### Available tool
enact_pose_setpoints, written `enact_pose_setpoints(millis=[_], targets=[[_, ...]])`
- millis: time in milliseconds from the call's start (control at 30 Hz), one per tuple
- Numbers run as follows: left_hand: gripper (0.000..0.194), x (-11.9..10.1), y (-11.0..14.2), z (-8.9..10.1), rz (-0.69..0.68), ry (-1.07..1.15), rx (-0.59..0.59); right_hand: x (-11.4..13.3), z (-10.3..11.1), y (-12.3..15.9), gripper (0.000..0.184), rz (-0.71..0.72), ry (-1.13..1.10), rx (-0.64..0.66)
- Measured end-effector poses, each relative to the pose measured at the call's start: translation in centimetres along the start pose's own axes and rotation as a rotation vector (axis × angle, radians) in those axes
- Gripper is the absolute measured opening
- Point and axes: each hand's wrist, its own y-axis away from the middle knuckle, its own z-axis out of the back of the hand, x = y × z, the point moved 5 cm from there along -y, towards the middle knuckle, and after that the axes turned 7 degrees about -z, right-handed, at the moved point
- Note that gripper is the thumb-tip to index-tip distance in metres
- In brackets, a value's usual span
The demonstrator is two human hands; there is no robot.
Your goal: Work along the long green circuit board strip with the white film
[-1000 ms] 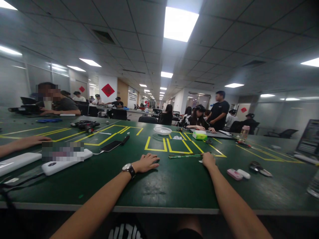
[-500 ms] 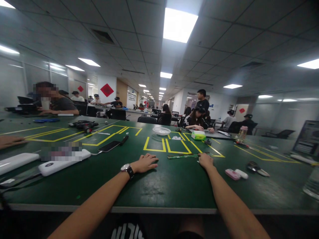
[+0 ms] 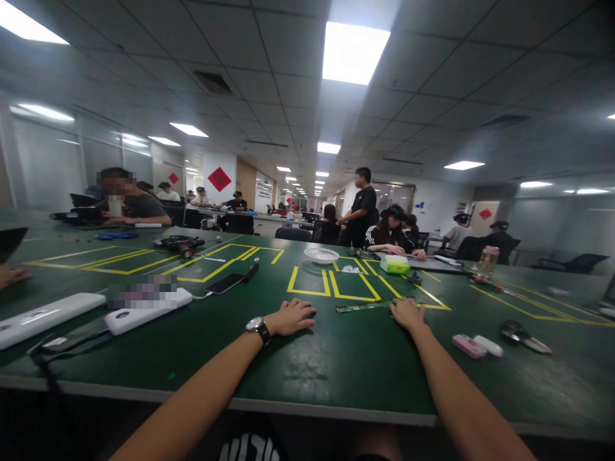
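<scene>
My left hand (image 3: 291, 317) lies palm down on the green table (image 3: 298, 378), fingers stretched out and nothing in it. A watch with a black strap (image 3: 258, 329) is on that wrist. A long narrow green strip that looks like a circuit board (image 3: 358, 307) lies between my hands, just in front of the yellow tape outlines. My right hand (image 3: 408, 314) rests palm down at the strip's right end, its fingers extended and touching or nearly touching it. Part of that end is hidden by the fingers.
White power strips (image 3: 148, 312) and a phone (image 3: 227, 283) lie left. Beyond my hands are a white plastic basket (image 3: 321, 256) and a green tissue pack (image 3: 394, 264). Pink case (image 3: 469, 346) and bottle (image 3: 488, 261) stand right. Another person's hand (image 3: 13, 276) shows far left.
The view has turned slightly left, so things appear shifted right. A standing person in the background has turned and moved left. My hands keep nearly the same place on the table.
</scene>
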Motion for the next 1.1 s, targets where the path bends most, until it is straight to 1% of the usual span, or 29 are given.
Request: enact_pose_setpoints(millis=[67, 100, 133, 233, 300, 367, 433, 533, 600, 667, 700, 733, 767, 800, 833, 867, 900, 933, 967, 1000, 1033, 1067, 1100], targets=[[0.046, 0.0, 0.0, 0.1, -0.014, -0.007, -0.021, 0.6, 0.7, -0.1, 0.039, 0.003, 0.031, -0.090], [0.045, 0.1, 0.0, 0.1, -0.013, -0.009, -0.037, 1.1, 0.9, -0.1, 0.040, 0.018, 0.041, -0.092], [0.044, 0.2, 0.0, 0.2, -0.012, -0.008, -0.049, 1.6, 0.8, -0.1, 0.041, 0.041, 0.047, -0.061], [0.044, 0.3, 0.0, 0.4, -0.008, -0.013, -0.082, 3.3, 0.4, 0.1, 0.043, 0.145, 0.047, 0.101], [0.045, 0.3, 0.0, 0.7, -0.002, -0.021, -0.103, 5.0, 0.5, 0.7, 0.042, 0.250, 0.016, 0.148], [0.046, 0.2, 0.0, 0.9, 0.011, -0.027, -0.126, 7.4, 1.1, 2.1, 0.040, 0.392, -0.054, 0.173], [0.046, 0.1, 0.0, 1.1, 0.024, -0.027, -0.149, 10.3, 2.1, 4.3, 0.040, 0.575, -0.163, 0.204], [0.047, 0.0, 0.0, 1.1, 0.017, -0.016, -0.163, 15.2, 4.4, 9.1, 0.041, 0.905, -0.358, 0.252], [0.047, -0.1, -0.1, 0.9, -0.010, -0.006, -0.136, 17.9, 6.1, 12.2, 0.038, 1.095, -0.468, 0.258], [0.047, -0.1, -0.1, 0.5, -0.035, 0.000, -0.097, 19.5, 7.3, 13.9, 0.036, 1.213, -0.529, 0.255], [0.048, -0.1, -0.2, 0.4, -0.042, 0.001, -0.083, 19.7, 7.5, 14.0, 0.035, 1.227, -0.528, 0.244], [0.048, 0.0, -0.2, 0.3, -0.044, -0.001, -0.075, 19.6, 7.5, 13.5, 0.035, 1.197, -0.506, 0.217], [0.049, 0.0, -0.2, 0.2, -0.043, -0.006, -0.069, 19.0, 7.3, 12.4, 0.034, 1.123, -0.461, 0.177], [0.050, 0.1, -0.2, 0.1, -0.036, -0.012, -0.067, 17.9, 6.8, 10.7, 0.034, 1.012, -0.399, 0.130], [0.051, 0.3, -0.1, 0.0, -0.024, -0.022, -0.067, 16.2, 6.2, 8.6, 0.035, 0.847, -0.324, 0.064], [0.053, 0.4, -0.1, 0.0, -0.007, -0.033, -0.068, 13.9, 5.4, 6.4, 0.036, 0.658, -0.239, 0.012], [0.054, 0.5, -0.1, 0.0, 0.012, -0.044, -0.071, 11.3, 4.5, 4.2, 0.038, 0.448, -0.160, -0.026], [0.056, 0.6, 0.0, 0.1, 0.030, -0.049, -0.074, 8.5, 3.5, 2.3, 0.039, 0.249, -0.088, -0.033], [0.057, 0.7, 0.0, 0.1, 0.044, -0.051, -0.075, 5.8, 2.3, 0.8, 0.041, 0.084, -0.032, 0.001], [0.058, 0.7, 0.1, 0.1, 0.053, -0.049, -0.069, 3.6, 1.1, -0.2, 0.043, -0.043, 0.008, 0.061], [0.058, 0.7, 0.1, 0.1, 0.057, -0.045, -0.060, 1.8, 0.0, -0.8, 0.046, -0.127, 0.028, 0.140], [0.058, 0.7, 0.1, 0.1, 0.060, -0.039, -0.050, 0.9, -0.9, -1.1, 0.047, -0.147, 0.034, 0.185], [0.058, 0.7, 0.1, 0.1, 0.062, -0.036, -0.042, 0.6, -1.4, -1.2, 0.048, -0.134, 0.037, 0.178]])
